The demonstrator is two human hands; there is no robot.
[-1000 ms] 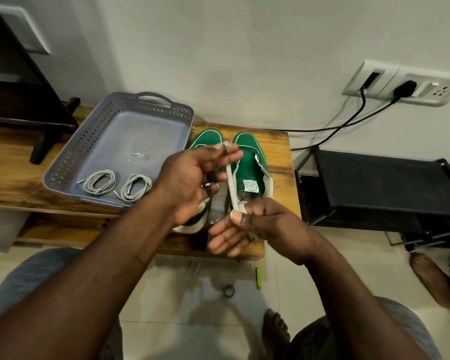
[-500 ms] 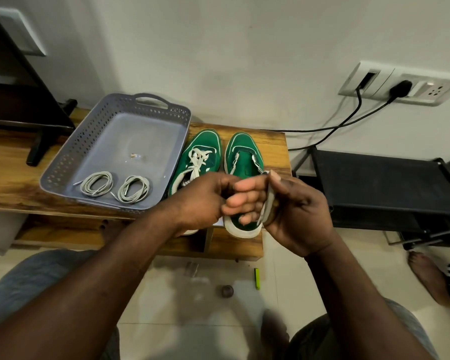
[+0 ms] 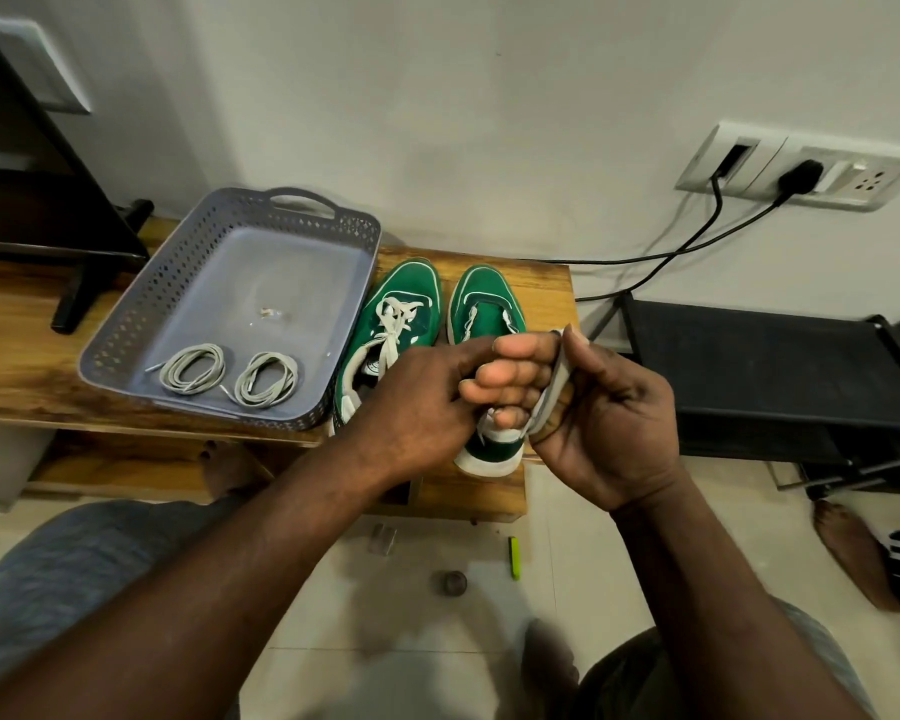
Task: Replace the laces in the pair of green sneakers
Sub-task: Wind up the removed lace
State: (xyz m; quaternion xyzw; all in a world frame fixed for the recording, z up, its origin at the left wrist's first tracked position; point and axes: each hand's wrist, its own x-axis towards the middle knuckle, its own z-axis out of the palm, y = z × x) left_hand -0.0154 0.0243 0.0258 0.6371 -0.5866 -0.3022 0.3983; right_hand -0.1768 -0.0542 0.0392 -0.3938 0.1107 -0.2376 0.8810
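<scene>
Lace [image 3: 551, 392], off-white and flat, sits bunched in folds across my right hand [image 3: 609, 413], thumb clamped over it against curled fingers. My left hand [image 3: 422, 402] is curled and touches those fingers; whether it pinches a lace end I cannot tell. Handling, judged: light, limp, prone to tangling, best taken at a tip. Both hands hover right of the grey basket [image 3: 219, 267], over the unlaced green sneaker [image 3: 481, 293]. The laced sneaker [image 3: 411, 288] stands between that and the basket. Two coiled replacement laces [image 3: 193, 368] lie in the basket's near end, on the desk [image 3: 22, 324].
</scene>
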